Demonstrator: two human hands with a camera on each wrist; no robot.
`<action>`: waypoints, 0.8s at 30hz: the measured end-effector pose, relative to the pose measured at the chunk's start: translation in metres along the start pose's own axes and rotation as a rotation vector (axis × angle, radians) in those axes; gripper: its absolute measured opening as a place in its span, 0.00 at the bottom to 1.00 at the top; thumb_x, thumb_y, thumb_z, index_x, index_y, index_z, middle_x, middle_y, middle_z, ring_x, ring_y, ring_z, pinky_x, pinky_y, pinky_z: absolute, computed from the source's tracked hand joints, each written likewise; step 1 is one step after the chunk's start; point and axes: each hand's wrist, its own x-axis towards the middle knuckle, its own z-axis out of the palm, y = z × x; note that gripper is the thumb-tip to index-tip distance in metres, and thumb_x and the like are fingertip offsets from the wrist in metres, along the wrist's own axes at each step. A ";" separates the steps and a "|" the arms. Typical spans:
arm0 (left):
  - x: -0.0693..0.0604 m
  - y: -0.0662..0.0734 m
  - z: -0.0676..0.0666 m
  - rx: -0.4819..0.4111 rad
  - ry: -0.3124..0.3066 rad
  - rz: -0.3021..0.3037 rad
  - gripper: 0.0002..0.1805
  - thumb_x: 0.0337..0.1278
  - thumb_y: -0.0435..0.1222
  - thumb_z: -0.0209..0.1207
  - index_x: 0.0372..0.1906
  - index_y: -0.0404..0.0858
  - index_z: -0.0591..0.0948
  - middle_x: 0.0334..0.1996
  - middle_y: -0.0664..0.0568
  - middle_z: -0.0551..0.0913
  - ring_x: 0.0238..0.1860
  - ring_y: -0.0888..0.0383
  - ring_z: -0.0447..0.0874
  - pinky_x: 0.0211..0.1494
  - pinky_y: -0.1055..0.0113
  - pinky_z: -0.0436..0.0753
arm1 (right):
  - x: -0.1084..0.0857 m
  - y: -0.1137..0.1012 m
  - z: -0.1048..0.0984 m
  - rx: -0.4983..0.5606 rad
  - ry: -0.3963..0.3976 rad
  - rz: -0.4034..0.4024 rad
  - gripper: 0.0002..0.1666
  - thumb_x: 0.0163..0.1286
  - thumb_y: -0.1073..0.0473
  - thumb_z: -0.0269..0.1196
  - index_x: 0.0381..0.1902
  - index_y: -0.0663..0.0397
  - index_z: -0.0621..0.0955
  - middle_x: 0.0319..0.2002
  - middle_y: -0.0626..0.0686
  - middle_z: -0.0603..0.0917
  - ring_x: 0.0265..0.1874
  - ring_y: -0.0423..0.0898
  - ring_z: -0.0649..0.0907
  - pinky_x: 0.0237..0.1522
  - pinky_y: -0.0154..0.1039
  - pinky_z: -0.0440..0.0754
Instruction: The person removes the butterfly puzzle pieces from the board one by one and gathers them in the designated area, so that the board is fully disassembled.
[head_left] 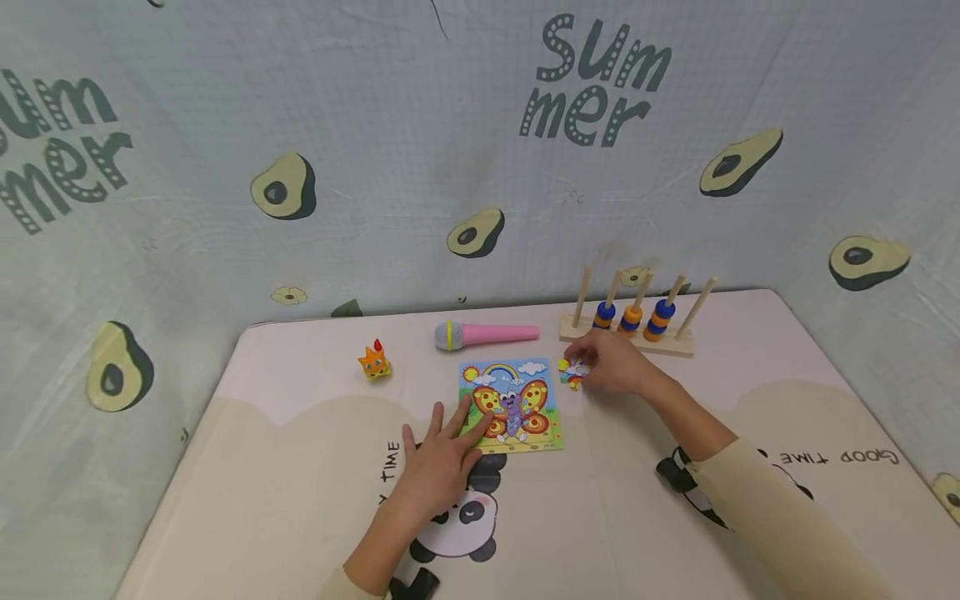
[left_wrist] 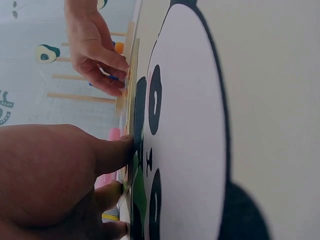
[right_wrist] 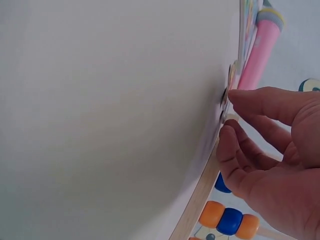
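Observation:
A square butterfly jigsaw puzzle (head_left: 512, 404) lies mid-table in the head view. My left hand (head_left: 438, 471) rests at its lower left corner, fingers spread, some on the picture. In the left wrist view the left thumb (left_wrist: 114, 154) touches the puzzle's edge. Small loose jigsaw pieces (head_left: 572, 372) lie just right of the puzzle. Over them is my right hand (head_left: 611, 362), fingers bent. From the right wrist view, thumb and forefinger stand apart at the pieces (right_wrist: 231, 76), a fingertip touching one. The hand partly hides them.
Behind the puzzle lies a pink toy microphone (head_left: 491, 334). A wooden peg stand (head_left: 682, 343) with blue and orange beads stands close behind the right hand. An orange spiky toy figure (head_left: 375, 362) sits at the left. A printed cloth covers the table (head_left: 300, 483).

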 end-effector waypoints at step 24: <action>-0.001 0.000 -0.001 -0.005 -0.017 -0.003 0.29 0.77 0.43 0.57 0.78 0.56 0.70 0.84 0.49 0.55 0.83 0.31 0.47 0.70 0.15 0.40 | 0.021 -0.052 0.019 -0.001 -0.029 -0.083 0.23 0.60 0.67 0.75 0.55 0.57 0.87 0.48 0.55 0.87 0.47 0.51 0.83 0.51 0.46 0.85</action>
